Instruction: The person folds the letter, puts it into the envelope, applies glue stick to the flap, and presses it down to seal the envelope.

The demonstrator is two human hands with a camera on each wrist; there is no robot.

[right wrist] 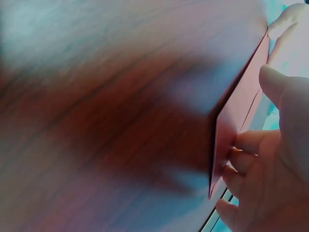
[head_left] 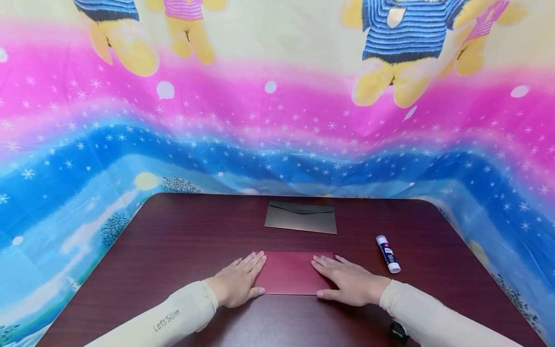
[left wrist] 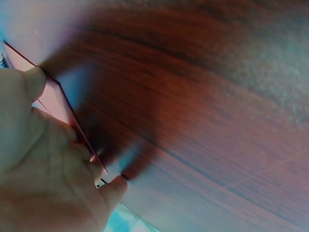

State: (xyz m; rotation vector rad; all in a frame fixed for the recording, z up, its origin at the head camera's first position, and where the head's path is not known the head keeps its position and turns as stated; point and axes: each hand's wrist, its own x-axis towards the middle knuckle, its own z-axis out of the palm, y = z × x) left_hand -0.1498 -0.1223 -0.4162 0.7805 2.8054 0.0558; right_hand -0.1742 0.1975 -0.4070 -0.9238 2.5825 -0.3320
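A red envelope (head_left: 290, 279) lies flat on the dark wooden table (head_left: 195, 231), its flap side up and the flap folded down. My left hand (head_left: 238, 282) rests on its left edge with fingers straight and the thumb at the near left corner. On the right edge lies my right hand (head_left: 349, 282), fingers extended, thumb near the bottom edge. Both wrist views show the fingertips touching the envelope (left wrist: 58, 104) along its sides, palms raised off the table. Neither hand grips anything.
Beyond the red envelope lies a grey-brown envelope (head_left: 301, 219) with its flap closed. A capped glue stick (head_left: 388, 254) lies to the right, past my right hand. Behind the table hangs a printed curtain (head_left: 260, 120) with snowflakes and bears.
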